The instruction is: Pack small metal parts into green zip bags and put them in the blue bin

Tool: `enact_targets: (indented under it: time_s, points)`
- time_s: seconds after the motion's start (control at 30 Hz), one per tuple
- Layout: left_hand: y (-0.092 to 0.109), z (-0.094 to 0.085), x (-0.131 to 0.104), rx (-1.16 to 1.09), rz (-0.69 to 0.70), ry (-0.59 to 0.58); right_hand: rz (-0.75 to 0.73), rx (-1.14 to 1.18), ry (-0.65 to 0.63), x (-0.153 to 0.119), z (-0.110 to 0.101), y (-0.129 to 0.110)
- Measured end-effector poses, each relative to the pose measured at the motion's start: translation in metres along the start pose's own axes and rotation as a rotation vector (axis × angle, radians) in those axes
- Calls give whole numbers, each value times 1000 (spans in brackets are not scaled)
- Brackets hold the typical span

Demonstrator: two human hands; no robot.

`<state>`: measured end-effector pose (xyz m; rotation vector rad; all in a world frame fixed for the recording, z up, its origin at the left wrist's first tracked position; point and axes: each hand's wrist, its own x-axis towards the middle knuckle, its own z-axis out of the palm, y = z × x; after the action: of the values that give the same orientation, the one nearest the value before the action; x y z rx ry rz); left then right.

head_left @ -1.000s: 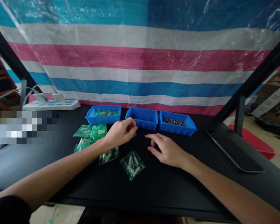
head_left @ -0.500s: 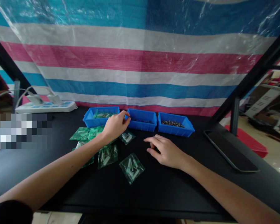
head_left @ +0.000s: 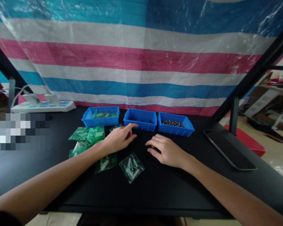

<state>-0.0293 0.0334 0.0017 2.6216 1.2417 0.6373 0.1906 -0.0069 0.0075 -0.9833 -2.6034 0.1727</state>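
My left hand (head_left: pixel 120 137) is over the table just in front of the middle blue bin (head_left: pixel 140 120), its fingers apart and holding nothing. To its right, my right hand (head_left: pixel 166 150) hovers or rests over the black tabletop, fingers parted and empty. A clear packet of small parts (head_left: pixel 132 168) lies between and below the hands. Several green packets (head_left: pixel 96 133) are piled by my left forearm, which partly covers them. The left blue bin (head_left: pixel 100 116) holds more packets; the right blue bin (head_left: pixel 176 124) holds small metal pieces. Small dark pieces lie in the middle bin.
A phone (head_left: pixel 228 150) lies on the right of the black table (head_left: pixel 169 191). At the back left is a white power strip (head_left: pixel 43 106) with plugs and cables. A striped sheet (head_left: pixel 132 56) hangs behind the bins. A red stool (head_left: pixel 250 141) stands beyond the right edge.
My left hand has come down toward me from the middle bin's left edge, and its fingers have spread. My right hand is nearly still. The view has shifted slightly.
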Motion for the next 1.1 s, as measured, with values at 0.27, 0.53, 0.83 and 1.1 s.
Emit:
enact_targets:
  time_s: [0.27, 0.53, 0.83, 1.1]
  points:
    - [-1, 1, 1, 112, 137, -96, -5, 34, 7, -1, -2, -9]
    - [0, 2, -1, 129, 126, -91, -304, 90, -210, -4, 2, -54]
    - [-1, 1, 1, 132, 143, -131, 28, -76, -7, 0, 1, 9]
    - [-1, 1, 0, 136, 148, -123, 31, -212, 4, 0, 0, 10]
